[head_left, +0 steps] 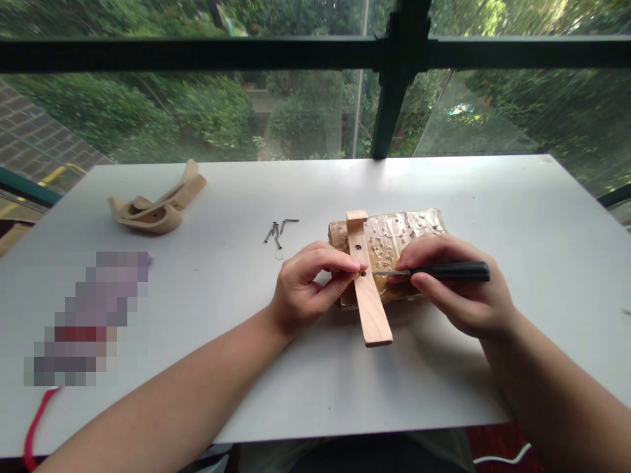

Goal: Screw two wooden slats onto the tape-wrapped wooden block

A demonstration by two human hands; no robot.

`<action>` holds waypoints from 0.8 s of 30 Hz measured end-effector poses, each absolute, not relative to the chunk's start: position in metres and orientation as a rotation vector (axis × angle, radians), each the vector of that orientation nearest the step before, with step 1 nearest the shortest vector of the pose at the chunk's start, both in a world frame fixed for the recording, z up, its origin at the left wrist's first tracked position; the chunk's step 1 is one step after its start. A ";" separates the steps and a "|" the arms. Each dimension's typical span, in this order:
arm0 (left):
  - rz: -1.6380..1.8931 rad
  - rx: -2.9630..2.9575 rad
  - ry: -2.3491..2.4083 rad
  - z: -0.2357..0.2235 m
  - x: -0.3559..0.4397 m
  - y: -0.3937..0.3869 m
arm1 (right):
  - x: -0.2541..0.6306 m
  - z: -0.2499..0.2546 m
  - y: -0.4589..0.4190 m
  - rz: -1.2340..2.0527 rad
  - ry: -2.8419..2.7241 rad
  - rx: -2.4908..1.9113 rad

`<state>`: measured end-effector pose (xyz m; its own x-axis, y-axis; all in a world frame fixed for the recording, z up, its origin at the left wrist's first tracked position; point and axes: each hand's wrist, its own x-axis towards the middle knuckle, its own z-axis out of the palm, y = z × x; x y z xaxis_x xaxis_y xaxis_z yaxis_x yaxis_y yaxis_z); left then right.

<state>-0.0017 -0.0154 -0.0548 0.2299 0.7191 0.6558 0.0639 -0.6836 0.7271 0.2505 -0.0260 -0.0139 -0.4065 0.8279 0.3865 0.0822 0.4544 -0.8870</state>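
A pale wooden hook (373,314) lies across a tape-wrapped block (421,223) dotted with holes. Its upper screw hole holds a dark screw head (358,247). My left hand (310,282) is closed in a pinch at the lower hole; whatever sits between thumb and forefinger is too small to make out. My right hand (458,289) grips a screwdriver (451,270) by its black handle, over the block. The shaft lies nearly level and points left, its tip close to the lower hole and the left fingertips.
Several loose screws (277,233) lie on the white table (236,368), left of the block. Farther left are more curved wooden hooks (158,210), piled together. A blurred purple item (93,309) with a red strap (37,427) rests near the left edge. Windows stand behind the table.
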 end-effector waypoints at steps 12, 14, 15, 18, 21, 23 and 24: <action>1.427 2.098 0.787 -0.054 -0.002 -0.011 | 0.251 -0.014 -0.027 1.024 -1.804 -0.779; 1.429 2.072 0.805 -0.054 -0.002 -0.011 | 0.251 -0.014 -0.027 1.024 -1.805 -0.781; 1.432 2.059 0.808 -0.055 -0.002 -0.011 | 0.251 -0.014 -0.027 1.025 -1.804 -0.780; 1.444 2.060 0.798 -0.055 -0.002 -0.010 | 0.251 -0.015 -0.027 1.027 -1.803 -0.771; 1.464 2.125 0.765 -0.054 -0.002 -0.010 | 0.251 -0.015 -0.027 1.022 -1.806 -0.770; 1.479 2.193 0.734 -0.052 -0.002 -0.009 | 0.251 -0.015 -0.027 1.024 -1.805 -0.771; 1.483 2.228 0.720 -0.051 -0.002 -0.009 | 0.251 -0.015 -0.027 1.024 -1.805 -0.770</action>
<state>-0.0022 -0.0091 -0.0507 0.3164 0.5966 0.7375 0.2100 -0.8022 0.5588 0.2511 -0.0272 -0.0146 -0.4056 0.8240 0.3955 0.0829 0.4641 -0.8819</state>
